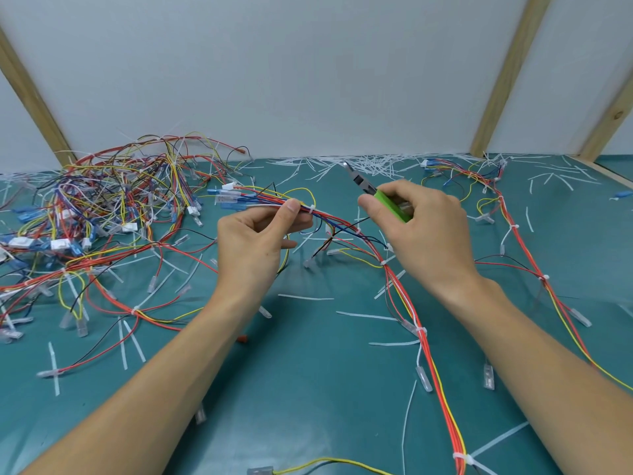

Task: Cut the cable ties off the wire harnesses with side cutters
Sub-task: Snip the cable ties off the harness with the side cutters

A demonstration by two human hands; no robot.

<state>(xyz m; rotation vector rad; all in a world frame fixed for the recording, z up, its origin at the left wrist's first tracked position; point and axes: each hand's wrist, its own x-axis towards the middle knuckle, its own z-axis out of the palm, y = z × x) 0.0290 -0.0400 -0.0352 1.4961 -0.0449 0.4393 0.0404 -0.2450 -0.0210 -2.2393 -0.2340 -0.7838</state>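
Close to the person, a long wire harness point(424, 341) runs up the green mat point(308, 389) w/ white cable ties point(420, 330) on it. Further up, left hand point(255, 240) pinches the bundle, thumb & fingers tight, just beside one tie point(311, 209). Right hand point(423, 222) wraps round the green side cutters point(376, 197), tips aimed away, not on a tie yet. Wires look light & floppy, so prob. best held close to the tie. Far back: big wire pile point(102, 207) & cut bits point(359, 166).

Two bare arms reached over the tabletop point(308, 389). No sleeves covered them up to the picture's near edge. The left hand point(253, 245) and right hand point(424, 234) wore no gloves, rings or watch.
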